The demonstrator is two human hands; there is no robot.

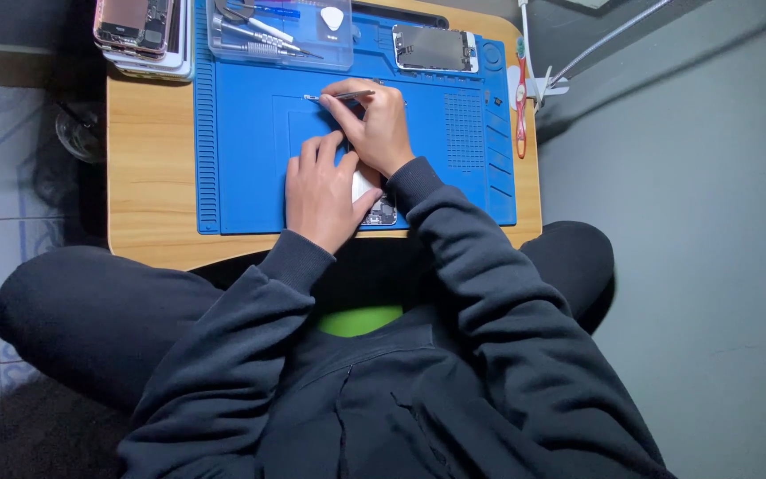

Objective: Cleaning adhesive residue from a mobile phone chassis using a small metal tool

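Observation:
My left hand lies flat on an opened phone body, covering most of it; only a white edge and some inner parts show near my thumb. My right hand is shut on thin metal tweezers, whose tip points left over the blue silicone work mat. Both hands sit side by side near the mat's front middle. What lies under the tweezers' tip is too small to tell.
A clear plastic tool tray stands at the mat's back edge, a detached phone screen to its right. Stacked phones sit on the wooden table's back-left corner. A red-handled tool lies along the right edge.

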